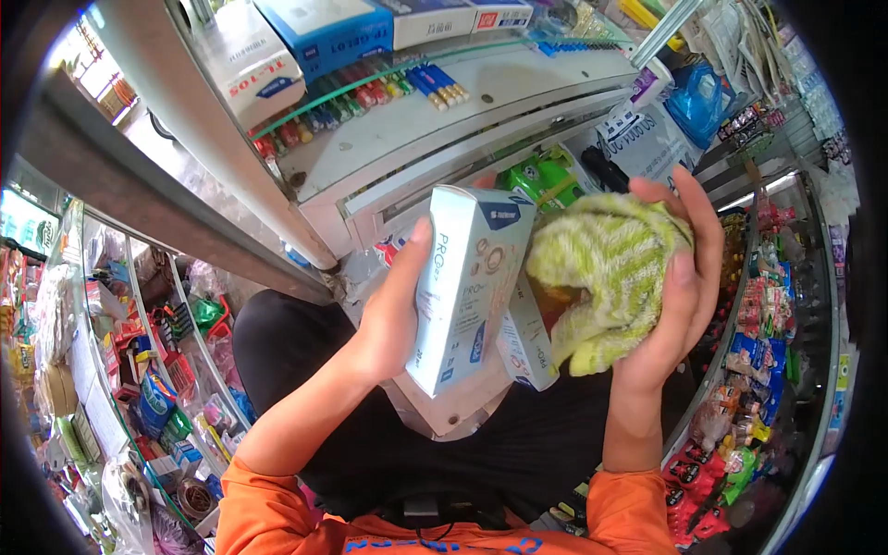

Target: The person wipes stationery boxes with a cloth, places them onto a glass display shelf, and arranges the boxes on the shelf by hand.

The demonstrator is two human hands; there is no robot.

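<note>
A white and light-blue box [476,277] printed with "PRO" stands tilted in my left hand [393,310], whose thumb presses on its left side. My right hand [680,277] is closed around a crumpled green and white striped cloth [606,268]. Between the box and the cloth, a second, smaller box [527,342] with similar print leans at a slant; what holds it is hidden. Behind the cloth lies a bright green object [546,176] inside the open counter.
Boxes [324,37] and rows of pens [435,85] lie on the glass-topped counter [416,120] ahead. A blue plastic bag [698,102] is at the upper right. Shelves of packaged goods flank both sides, beside a thick metal post [166,166] on the left.
</note>
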